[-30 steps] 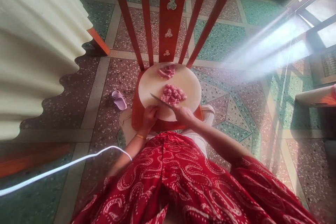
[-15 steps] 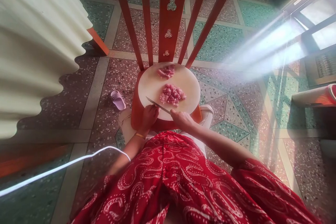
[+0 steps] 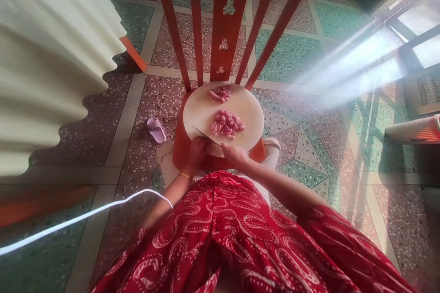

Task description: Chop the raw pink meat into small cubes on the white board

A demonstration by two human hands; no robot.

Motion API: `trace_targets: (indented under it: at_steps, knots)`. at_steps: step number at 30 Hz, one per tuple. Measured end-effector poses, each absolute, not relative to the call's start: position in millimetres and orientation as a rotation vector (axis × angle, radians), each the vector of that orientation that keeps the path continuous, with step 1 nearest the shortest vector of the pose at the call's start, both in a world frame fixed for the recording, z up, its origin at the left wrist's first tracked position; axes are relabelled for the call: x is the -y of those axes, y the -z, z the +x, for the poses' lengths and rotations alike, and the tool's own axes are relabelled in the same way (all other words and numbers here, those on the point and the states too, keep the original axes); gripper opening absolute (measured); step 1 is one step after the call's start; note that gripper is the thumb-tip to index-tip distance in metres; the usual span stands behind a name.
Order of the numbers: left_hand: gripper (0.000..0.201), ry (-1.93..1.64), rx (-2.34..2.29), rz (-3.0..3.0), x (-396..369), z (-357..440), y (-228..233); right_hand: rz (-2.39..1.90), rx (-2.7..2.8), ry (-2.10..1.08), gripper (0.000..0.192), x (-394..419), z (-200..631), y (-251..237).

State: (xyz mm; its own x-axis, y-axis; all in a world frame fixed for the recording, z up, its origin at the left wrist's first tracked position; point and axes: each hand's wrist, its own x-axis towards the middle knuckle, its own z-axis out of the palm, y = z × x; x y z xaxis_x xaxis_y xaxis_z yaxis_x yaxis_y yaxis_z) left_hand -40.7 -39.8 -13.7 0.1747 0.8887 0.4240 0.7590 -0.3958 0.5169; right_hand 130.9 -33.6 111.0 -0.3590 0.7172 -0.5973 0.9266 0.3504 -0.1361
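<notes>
A round pale cutting board (image 3: 253, 114) rests on the seat of a reddish wooden chair (image 3: 181, 146). Chopped raw meat (image 3: 227, 123) is heaped at its middle, and a smaller pile of larger meat pieces (image 3: 220, 93) lies toward the back. My right hand (image 3: 234, 154) is closed round the handle of a knife (image 3: 205, 134), its blade pointing left over the front of the board. Beside the blade, at the board's front left edge, my left hand (image 3: 198, 150) has its fingers curled together. What they hold, if anything, is hidden.
The chair's slatted back (image 3: 230, 23) rises behind the board. A lilac slipper (image 3: 157, 130) lies on the floor to the left. A pale draped cloth (image 3: 51, 64) hangs at the left, and a white cord (image 3: 85, 215) crosses near my left arm.
The knife blade has turned more edge-on, and my left hand has shifted slightly against it. The whole view has drifted a little. Both meat piles look the same.
</notes>
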Motion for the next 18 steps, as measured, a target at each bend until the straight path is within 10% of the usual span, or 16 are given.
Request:
trace_targets:
  at_steps: [18]
  knots:
    - [0.018, -1.086, -1.661, 2.158, 46.3, -33.4, 7.0, 1.548, -2.235, 0.522, 0.047, 22.5, 161.4, -127.2]
